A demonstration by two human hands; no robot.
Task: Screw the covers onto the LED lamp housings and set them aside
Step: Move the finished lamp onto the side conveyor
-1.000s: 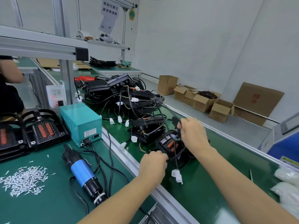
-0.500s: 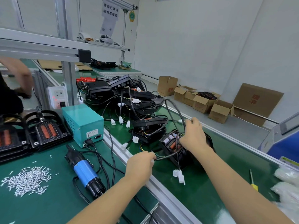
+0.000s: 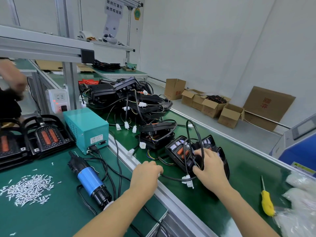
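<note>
Gripping the black cable (image 3: 174, 178) with the left hand (image 3: 145, 175), fingers curled round its end just over the aluminium rail (image 3: 164, 190) of the worktop (image 3: 51, 211). Resting the right hand (image 3: 209, 170) on the near LED lamp housing (image 3: 181, 154), fingers curled round the looped part of the same cable where it arches above the housing. Lying on the green conveyor belt (image 3: 242, 168) beyond the rail, this housing, tilted, its orange lenses and wiring facing up, with white connectors (image 3: 188, 181) dangling just beside the right wrist. Sitting behind it, a second open housing (image 3: 156, 134), and farther back a heap of lamp assemblies (image 3: 130, 98) with tangled leads. Lying on the near worktop, left of the rail: a blue electric screwdriver (image 3: 89, 179), touching its own cord, beside a teal power box (image 3: 86, 129); a scatter of small white screws (image 3: 29, 187) well to the left; black covered lamps (image 3: 39, 135) at the far left edge. Lying on the belt to the right, a yellow-handled screwdriver (image 3: 266, 202) near clear plastic bags (image 3: 301, 202). Standing on the floor by the wall, open cardboard boxes (image 3: 213, 106). Showing at the left edge, another person's blurred arm (image 3: 12, 77).
</note>
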